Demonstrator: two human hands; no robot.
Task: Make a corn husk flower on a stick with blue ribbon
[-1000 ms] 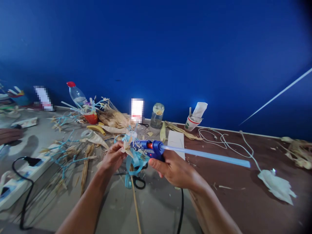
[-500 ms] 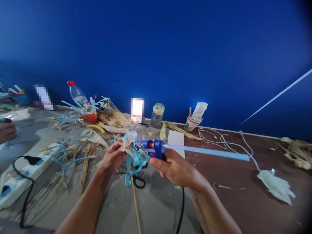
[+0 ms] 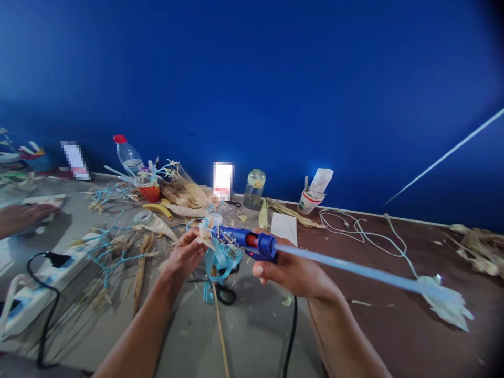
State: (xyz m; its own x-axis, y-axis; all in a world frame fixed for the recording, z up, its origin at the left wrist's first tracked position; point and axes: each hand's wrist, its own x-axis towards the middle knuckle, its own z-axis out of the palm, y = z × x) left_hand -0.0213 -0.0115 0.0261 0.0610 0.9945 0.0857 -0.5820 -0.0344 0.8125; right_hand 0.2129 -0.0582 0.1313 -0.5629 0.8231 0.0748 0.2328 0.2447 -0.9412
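My right hand (image 3: 289,266) is wrapped round a blue glue gun (image 3: 262,244). A long pale glue stick (image 3: 354,268) juts from its back toward the right, and a small red light shows on its side. My left hand (image 3: 186,253) pinches a cream, petal-like dried husk flower (image 3: 205,234). The glue gun's nozzle end is close to this flower; whether they touch I cannot tell. Around and below them hang light-blue ribbon loops (image 3: 220,262) and a thin straw-coloured stick (image 3: 220,331). Black-handled scissors (image 3: 226,295) lie beneath, partly covered.
Left lie blue-wrapped twigs (image 3: 106,257), a white power strip (image 3: 51,286), a tape roll (image 3: 144,217) and a red cup (image 3: 149,192). Behind stand a bottle (image 3: 128,155), a glass jar (image 3: 254,189) and a white cup (image 3: 309,202). Another person's hand (image 3: 29,216) is at far left.
The glue gun has turned and shifted slightly right, its glue stick now slanting down toward the right. My left hand has barely moved. The other person's hand has reached further in.
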